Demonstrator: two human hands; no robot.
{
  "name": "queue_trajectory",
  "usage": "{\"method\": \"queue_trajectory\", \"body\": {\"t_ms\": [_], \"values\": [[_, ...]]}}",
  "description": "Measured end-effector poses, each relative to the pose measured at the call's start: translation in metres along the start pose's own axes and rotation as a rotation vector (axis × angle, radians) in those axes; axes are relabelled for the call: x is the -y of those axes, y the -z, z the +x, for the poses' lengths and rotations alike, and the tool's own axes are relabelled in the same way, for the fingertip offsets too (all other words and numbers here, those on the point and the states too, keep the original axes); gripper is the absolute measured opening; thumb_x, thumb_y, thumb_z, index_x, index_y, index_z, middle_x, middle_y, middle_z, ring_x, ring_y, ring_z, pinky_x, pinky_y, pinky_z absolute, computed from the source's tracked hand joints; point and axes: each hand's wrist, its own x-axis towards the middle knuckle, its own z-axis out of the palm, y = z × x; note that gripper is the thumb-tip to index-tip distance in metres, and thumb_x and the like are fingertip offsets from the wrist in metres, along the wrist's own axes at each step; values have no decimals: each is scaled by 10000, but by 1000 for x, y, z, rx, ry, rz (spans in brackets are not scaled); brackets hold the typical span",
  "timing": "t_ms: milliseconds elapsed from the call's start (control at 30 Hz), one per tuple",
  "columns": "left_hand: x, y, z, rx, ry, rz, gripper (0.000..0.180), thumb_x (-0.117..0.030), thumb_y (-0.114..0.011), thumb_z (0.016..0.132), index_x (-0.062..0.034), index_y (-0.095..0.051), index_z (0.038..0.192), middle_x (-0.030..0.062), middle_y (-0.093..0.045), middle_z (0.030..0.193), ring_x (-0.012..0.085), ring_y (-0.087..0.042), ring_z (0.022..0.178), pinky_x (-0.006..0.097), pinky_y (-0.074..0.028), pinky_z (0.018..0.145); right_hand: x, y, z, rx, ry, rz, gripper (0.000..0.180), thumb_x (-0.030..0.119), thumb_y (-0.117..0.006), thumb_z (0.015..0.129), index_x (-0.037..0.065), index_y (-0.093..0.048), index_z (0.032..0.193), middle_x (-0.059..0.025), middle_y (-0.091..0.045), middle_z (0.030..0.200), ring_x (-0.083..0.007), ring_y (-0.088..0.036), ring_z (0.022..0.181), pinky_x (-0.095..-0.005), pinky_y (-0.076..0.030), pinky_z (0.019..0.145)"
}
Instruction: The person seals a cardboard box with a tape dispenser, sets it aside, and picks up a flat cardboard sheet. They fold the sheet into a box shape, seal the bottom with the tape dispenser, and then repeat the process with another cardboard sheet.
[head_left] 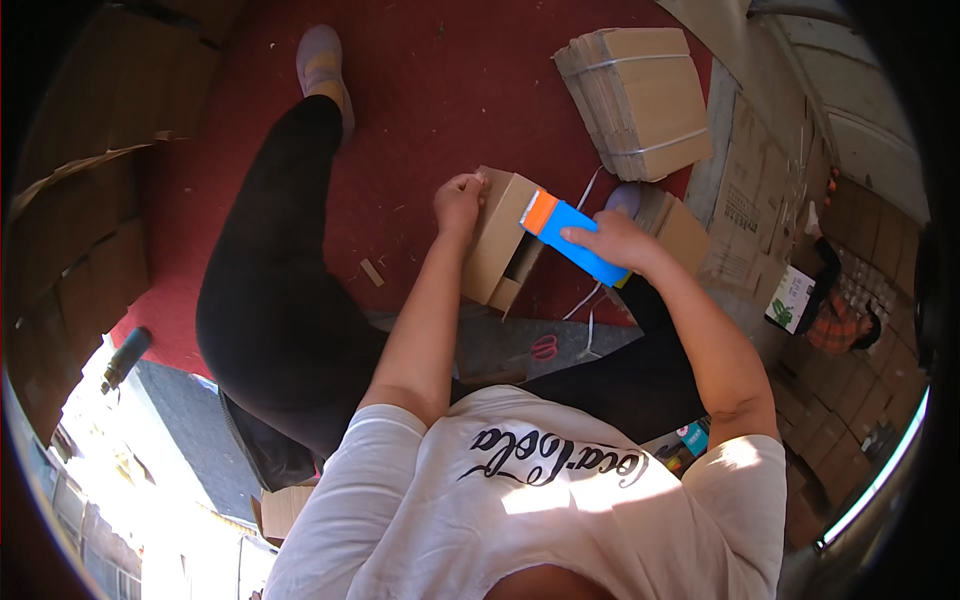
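The left hand (458, 203) grips the top edge of a small open carton (497, 240) held above the red floor (420, 90). The right hand (612, 240) clasps a blue pack (575, 240), its orange end at the carton's mouth. A strapped bundle of flat cartons (635, 100) lies at 1 o'clock, well apart; bare floor opens toward 11 o'clock.

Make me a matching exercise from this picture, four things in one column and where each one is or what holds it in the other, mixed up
1. small cardboard box
2. blue and orange packet
3. strapped bundle of flat cartons
4. red-handled scissors

A. on the red carpet, top right
B. steadied by the left hand
C. on the floor between the legs
D. under the right hand, at the box's opening

Pairs: 1-B, 2-D, 3-A, 4-C
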Motion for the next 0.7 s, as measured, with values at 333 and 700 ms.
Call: {"method": "queue_trajectory", "body": {"t_ms": [333,700], "values": [[11,-9,-4,-89,-374,339,208,-237,-649,833,-32,-683,835,59,-616,804,134,-573,746,295,-455,701,20,2,18,78,-38,-184,717,629,-525,792,-72,-650,876,-261,-642,873,-368,-638,858,-426,-492,762],[32,-4,22,-61,-230,554,232,-268,-649,822,-59,-568,882,92,-594,834,228,-566,791,371,-456,727,19,2,26,104,-99,-120,720,623,-572,770,-85,-642,877,-249,-647,854,-346,-648,821,-408,-492,736]]}}
